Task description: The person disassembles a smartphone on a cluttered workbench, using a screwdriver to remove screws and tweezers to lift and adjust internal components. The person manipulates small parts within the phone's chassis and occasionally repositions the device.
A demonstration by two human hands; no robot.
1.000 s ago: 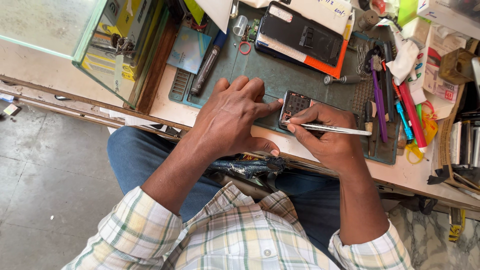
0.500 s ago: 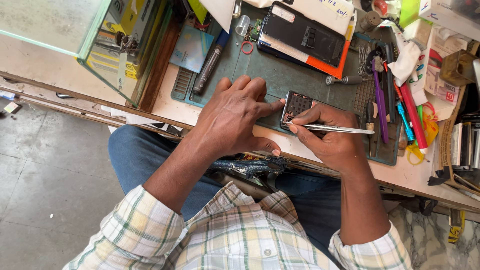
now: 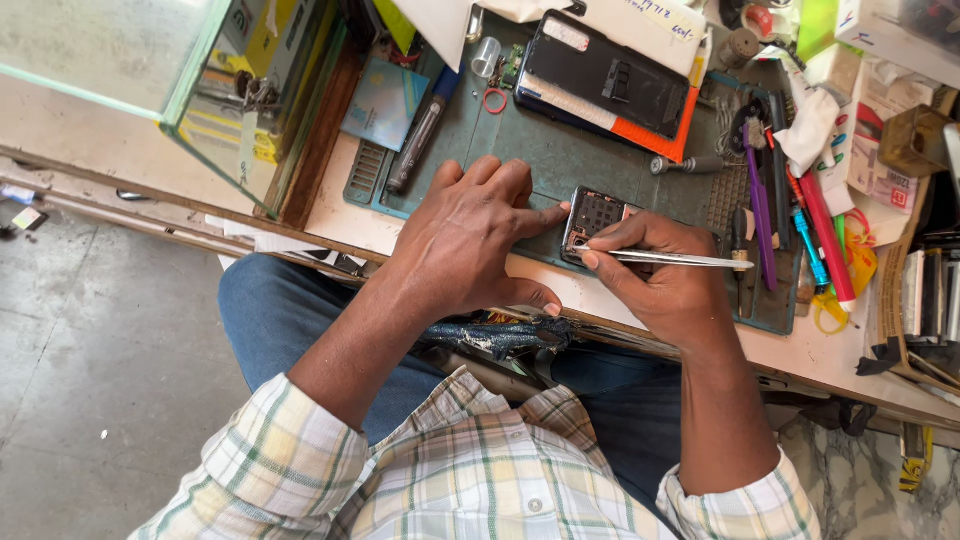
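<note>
While the person is sitting at a crowded bench, both hands are meeting over a small opened phone (image 3: pixel 597 218) that is lying flat on a green mat (image 3: pixel 560 160). It is lying right between the two hands, just past the near edge of the mat. Its long side is pointing away from the person, toward the far side of the bench.

The left hand (image 3: pixel 470 235) is resting palm down on the mat, just to the left of the small phone. Its fingers are bent a little, and one finger is stretching out to the right and touching the phone's left edge, holding it steady. It is not gripping anything.

The right hand (image 3: pixel 665 275) is coming in from the right side. It is curled, and its thumb and first finger are pinching thin metal tweezers (image 3: pixel 665 259). The tweezers are lying almost level, with the tip pointing left and sitting over the lower part of the phone. I cannot tell if the tip is touching a part or holding one.

Both hands are about as near to the phone as each other.

Farther back on the mat, a bigger black and orange phone (image 3: pixel 610 85) is lying at a slant. Off to the right, pens and tools (image 3: pixel 800 215) are lying in a row.
</note>
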